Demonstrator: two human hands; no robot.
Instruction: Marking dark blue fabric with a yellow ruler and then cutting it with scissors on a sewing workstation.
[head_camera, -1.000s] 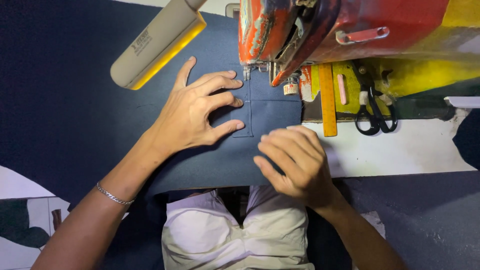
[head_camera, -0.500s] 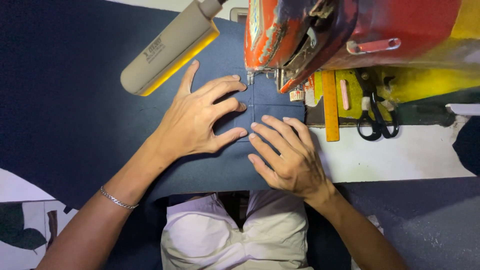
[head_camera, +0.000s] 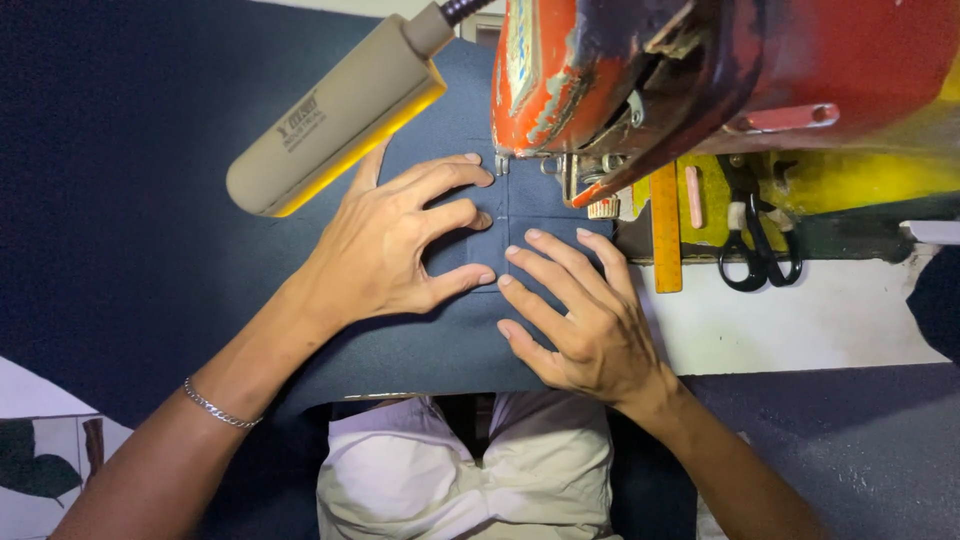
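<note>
**Two flat hands on dark blue cloth under a sewing machine**

The left hand lies palm down at the centre of the frame, fingers spread and bent a little at the knuckles, its tips pressing the dark blue cloth just left of a pale stitched seam. The right hand lies just below and right of it, fingers fanned toward the upper left, also pressing flat; neither hand pinches anything. A chain bracelet circles the left wrist at lower left. The cloth runs from the bottom centre up beneath the red sewing machine at upper right. The needle area is hard to make out behind the machine's head. A beige lamp covers part of the cloth at upper left. Scissors and a yellow ruler lie right of the machine's foot.
</note>
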